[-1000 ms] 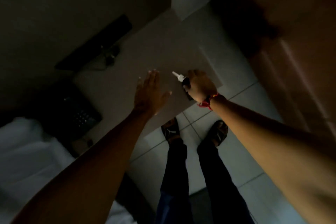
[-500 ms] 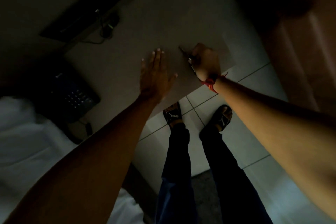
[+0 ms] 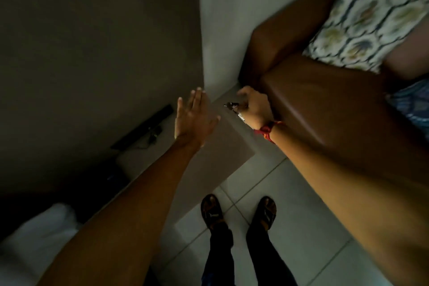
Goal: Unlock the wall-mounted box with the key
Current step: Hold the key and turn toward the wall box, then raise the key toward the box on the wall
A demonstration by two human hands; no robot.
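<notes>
While the key [image 3: 232, 105] is pinched in the fingers of the right hand [image 3: 254, 109], its tip pointing leftward toward the left hand [image 3: 193, 118], the step in hand is judged to be the carrying of the key to the lock. The left hand is held flat and spread, fingers straight, palm turned away toward the dark wall [image 3: 92, 53], with nothing gripped in it; whether it touches any surface cannot be told. A pale tag [image 3: 241, 117] is seen hanging from the key just under the right hand's fingers, and a red thread [image 3: 267, 131] is tied round that wrist. The box itself cannot be made out in this dim view: no lock or keyhole is shown near either hand, and only a pale slab [image 3: 222, 144] is seen below and between the hands. For the step to be done well, the keyhole should first be found, perhaps by feel with the free left hand, since so little light is given. The key should be gripped firmly by its bow, its blade lined up straight with the slot, and pushed fully home before any turn is tried. Forcing at an angle is best avoided, as a thin blade could bend
</notes>
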